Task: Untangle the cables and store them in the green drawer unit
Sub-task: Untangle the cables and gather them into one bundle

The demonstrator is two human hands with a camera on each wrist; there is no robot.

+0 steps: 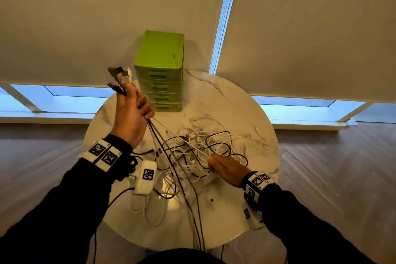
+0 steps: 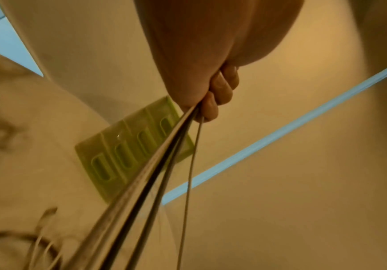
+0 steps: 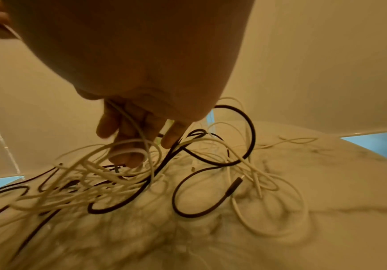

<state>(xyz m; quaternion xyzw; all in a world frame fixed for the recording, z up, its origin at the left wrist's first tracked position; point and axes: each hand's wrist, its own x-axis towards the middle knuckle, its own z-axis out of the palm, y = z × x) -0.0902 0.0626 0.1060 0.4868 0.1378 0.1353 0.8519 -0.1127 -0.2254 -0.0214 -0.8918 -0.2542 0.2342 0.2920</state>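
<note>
Left hand [image 1: 130,118] clenched round taut black and white cables [image 1: 194,152], right hand [image 1: 227,170] curled into their tangled loops.

Glossy marble table [image 1: 246,113], plastic drawer unit [image 1: 159,51]

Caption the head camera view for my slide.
Left hand holds cable ends raised, right hand grips the tangle, green drawer unit behind.
</note>
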